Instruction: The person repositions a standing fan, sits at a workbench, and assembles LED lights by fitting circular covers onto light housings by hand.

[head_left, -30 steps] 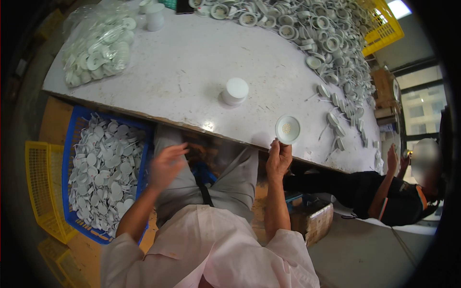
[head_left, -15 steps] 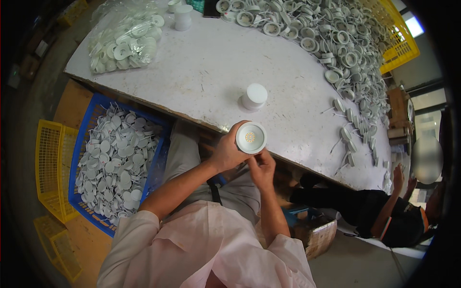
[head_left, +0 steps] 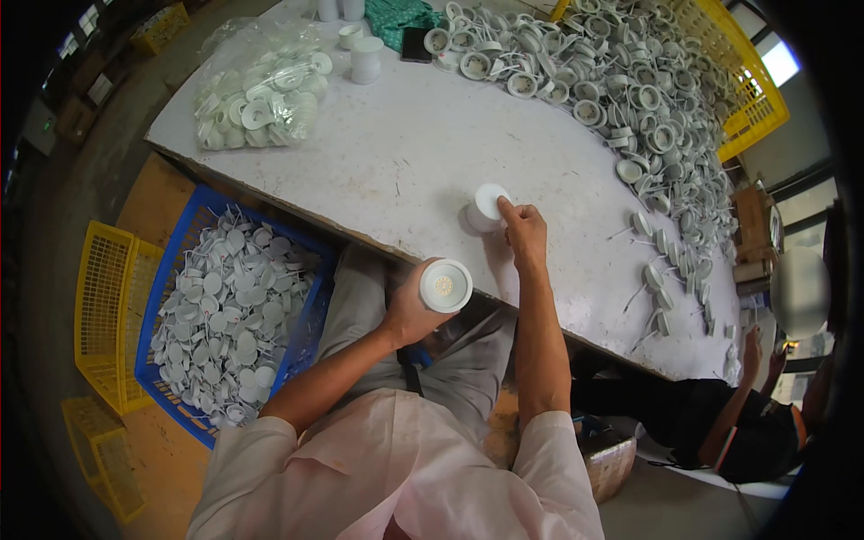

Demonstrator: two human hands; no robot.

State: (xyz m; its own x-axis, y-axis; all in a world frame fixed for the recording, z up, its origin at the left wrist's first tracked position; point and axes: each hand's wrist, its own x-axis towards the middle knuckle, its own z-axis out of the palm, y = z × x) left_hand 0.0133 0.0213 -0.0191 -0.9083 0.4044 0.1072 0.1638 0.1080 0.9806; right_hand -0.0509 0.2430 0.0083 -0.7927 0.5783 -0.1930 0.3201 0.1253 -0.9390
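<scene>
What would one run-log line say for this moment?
left hand: holds round white lamp housing | right hand: touches white cylinder stack | surface: white table

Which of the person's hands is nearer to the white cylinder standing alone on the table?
The right hand: its fingertips touch the white cylinder. The left hand is off the table's near edge, holding a round white fitting.

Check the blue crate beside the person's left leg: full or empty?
Full. The blue crate is heaped with white round parts almost to its rim.
</scene>
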